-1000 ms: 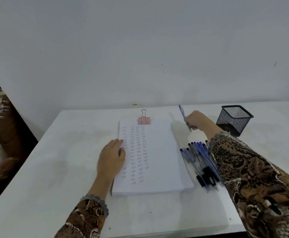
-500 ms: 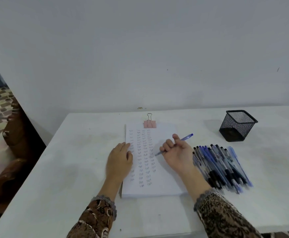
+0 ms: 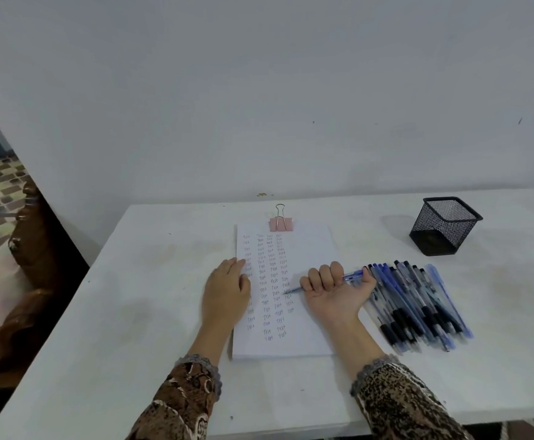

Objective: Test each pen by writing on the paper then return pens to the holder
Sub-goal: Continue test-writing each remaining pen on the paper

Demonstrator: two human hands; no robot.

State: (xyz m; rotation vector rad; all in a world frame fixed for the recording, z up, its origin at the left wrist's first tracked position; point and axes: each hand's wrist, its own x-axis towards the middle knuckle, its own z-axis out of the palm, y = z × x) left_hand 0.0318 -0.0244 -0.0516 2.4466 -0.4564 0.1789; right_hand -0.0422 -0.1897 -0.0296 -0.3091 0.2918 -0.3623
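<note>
A stack of white paper (image 3: 306, 249), held by a pink binder clip (image 3: 280, 223), carries several columns of small written words. My left hand (image 3: 226, 292) lies flat on the paper's left edge, fingers apart. My right hand (image 3: 335, 289) rests on the paper's right half, closed around a blue pen (image 3: 352, 275) whose tip touches the sheet beside the last written column. A pile of several blue and black pens (image 3: 414, 306) lies on the table right of the paper. The black mesh pen holder (image 3: 444, 225) stands at the back right and looks empty.
The white table (image 3: 132, 312) ends at a plain wall behind. Its left edge drops off to a dark wooden piece of furniture (image 3: 34, 236) and tiled floor. The front edge runs just under my patterned sleeves (image 3: 398, 404).
My right hand came back from near the holder with the blue pen and set down on the paper; the pen tip now rests on the sheet. The left hand stayed put.
</note>
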